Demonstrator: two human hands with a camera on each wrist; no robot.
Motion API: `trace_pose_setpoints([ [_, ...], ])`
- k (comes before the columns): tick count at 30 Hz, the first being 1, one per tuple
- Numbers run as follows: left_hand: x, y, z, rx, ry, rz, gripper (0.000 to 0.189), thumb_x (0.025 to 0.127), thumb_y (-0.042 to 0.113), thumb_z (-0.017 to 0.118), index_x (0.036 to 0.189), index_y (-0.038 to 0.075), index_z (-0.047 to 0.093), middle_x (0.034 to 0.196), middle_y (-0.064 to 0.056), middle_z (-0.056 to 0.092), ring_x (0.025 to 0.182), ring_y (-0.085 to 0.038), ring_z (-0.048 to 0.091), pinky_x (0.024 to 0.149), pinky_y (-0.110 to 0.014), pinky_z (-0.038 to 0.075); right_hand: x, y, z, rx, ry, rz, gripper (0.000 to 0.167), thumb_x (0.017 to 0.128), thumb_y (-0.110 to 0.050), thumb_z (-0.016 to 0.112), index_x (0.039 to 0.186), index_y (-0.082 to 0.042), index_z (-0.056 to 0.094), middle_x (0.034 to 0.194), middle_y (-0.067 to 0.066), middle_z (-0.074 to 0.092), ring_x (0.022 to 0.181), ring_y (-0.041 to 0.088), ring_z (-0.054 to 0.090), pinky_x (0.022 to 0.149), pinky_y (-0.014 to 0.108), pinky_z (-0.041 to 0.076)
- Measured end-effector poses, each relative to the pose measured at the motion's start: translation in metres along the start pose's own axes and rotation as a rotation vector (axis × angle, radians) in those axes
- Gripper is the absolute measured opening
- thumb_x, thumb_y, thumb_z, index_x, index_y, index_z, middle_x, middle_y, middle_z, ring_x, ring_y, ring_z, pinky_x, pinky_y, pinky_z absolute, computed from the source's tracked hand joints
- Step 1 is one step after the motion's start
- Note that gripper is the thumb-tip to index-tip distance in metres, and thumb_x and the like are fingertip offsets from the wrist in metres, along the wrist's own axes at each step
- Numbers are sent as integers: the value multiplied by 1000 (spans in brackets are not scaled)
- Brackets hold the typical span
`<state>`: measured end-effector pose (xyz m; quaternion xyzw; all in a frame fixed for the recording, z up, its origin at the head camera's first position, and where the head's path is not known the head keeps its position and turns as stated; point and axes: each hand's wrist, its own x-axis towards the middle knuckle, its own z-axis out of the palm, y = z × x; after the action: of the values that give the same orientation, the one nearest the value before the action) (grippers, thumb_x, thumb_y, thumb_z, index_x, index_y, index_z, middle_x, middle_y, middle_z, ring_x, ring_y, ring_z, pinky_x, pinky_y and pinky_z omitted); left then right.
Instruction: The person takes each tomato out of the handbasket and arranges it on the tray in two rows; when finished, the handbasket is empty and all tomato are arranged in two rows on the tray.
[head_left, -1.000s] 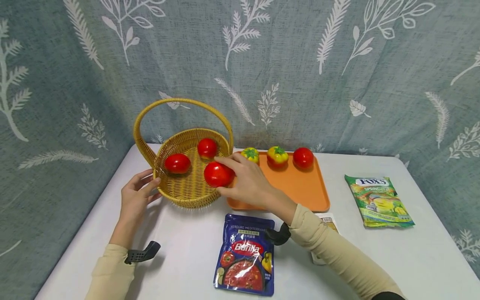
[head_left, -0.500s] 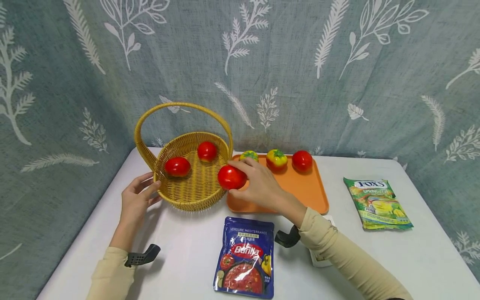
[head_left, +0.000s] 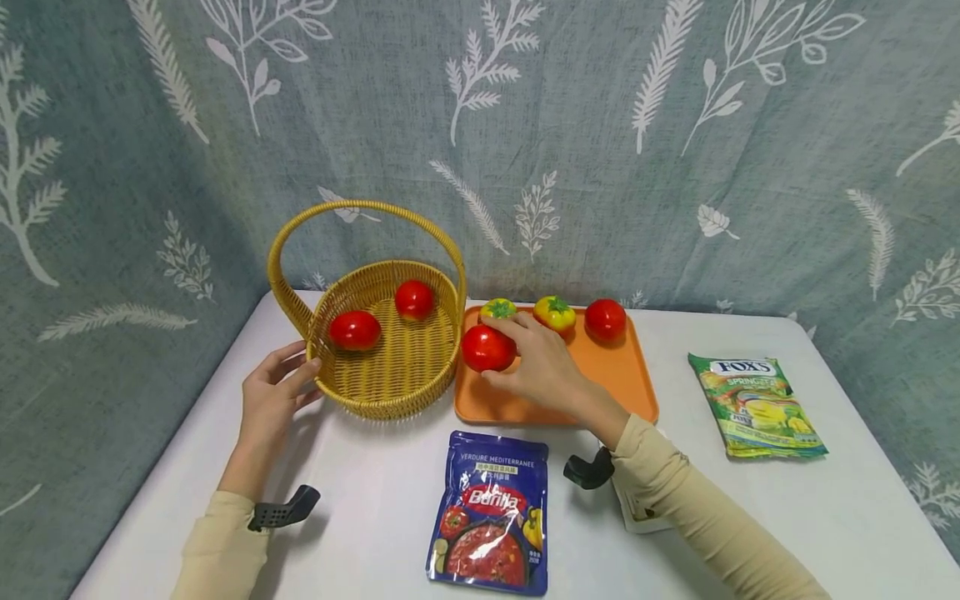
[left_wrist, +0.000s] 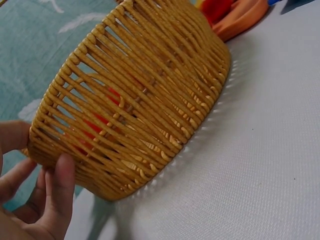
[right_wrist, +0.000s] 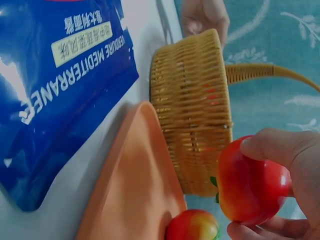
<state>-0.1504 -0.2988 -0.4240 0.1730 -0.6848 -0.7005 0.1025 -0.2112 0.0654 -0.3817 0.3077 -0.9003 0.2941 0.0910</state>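
My right hand grips a shiny red tomato between thumb and fingers, above the left part of an orange tray. The right wrist view shows yellowish tinges and a bit of green stem on the held tomato. To the left is a yellow woven basket with an arched handle. Inside lie two tomatoes, one at the left and one at the back. My left hand holds the basket's left side, its thumb against the weave near the rim.
Along the tray's back edge sit two yellow-topped tomatoes with green stems and one red tomato. A blue Barilla pouch lies in front, a green Fox's bag at right. My right sleeve partly covers a pale packet.
My right hand has carried the tomato rightward, from over the basket's right side to over the tray. The left hand has stayed on the basket.
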Motion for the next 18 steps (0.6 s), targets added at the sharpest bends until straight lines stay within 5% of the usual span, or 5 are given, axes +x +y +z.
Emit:
trace_pose_setpoints([
  [18,2,0,2,4,19,9,50,93,21,74,138,9,54,120,-3,53,90,-9,67,68,-26,60,-3,18,16,-60,-150,118,74,80,-36,78,147,-16,52,122,12,58,96,25,62,84,44,56],
])
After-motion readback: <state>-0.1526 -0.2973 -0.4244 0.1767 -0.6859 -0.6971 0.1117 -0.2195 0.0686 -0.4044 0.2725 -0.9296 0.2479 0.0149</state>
